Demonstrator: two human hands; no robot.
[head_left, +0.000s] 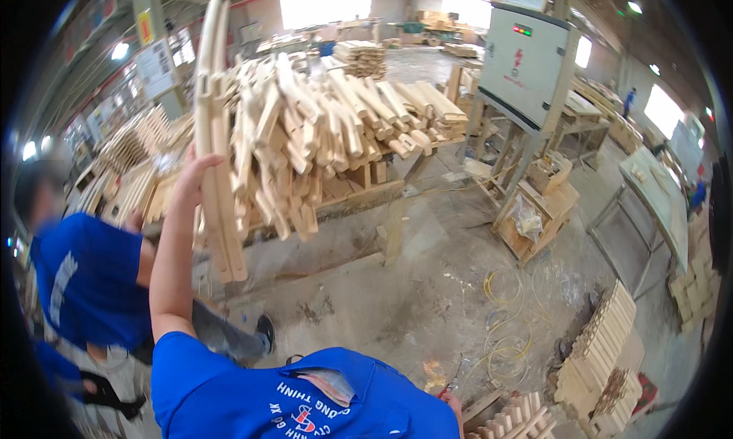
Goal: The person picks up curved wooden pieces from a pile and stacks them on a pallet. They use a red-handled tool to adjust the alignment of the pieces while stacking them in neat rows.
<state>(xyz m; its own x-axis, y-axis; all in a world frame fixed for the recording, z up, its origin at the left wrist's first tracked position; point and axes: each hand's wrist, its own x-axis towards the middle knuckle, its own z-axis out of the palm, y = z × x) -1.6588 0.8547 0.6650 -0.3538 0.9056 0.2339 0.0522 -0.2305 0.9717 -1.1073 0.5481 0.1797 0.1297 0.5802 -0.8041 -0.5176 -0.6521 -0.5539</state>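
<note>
My left hand (197, 181) is raised at the left, its fingers wrapped round long, pale wooden chair parts (220, 210). These stand nearly upright, with slightly curved upper ends and a groove along them. Just behind and to the right, a big heap of similar wooden parts (305, 118) lies on a low wooden bench (359, 198). Low in the picture, my right hand (453, 405) shows only in part beside my blue shirt. Something small and red with a thin tip (449, 389) sticks out from it; its kind is unclear.
A person in a blue shirt (92, 279) stands close at my left. A grey electrical cabinet (523, 65) rises on a stand at the back right. Yellow hose (508, 347) lies coiled on the concrete floor. Stacked wooden pieces (599, 332) stand at the lower right.
</note>
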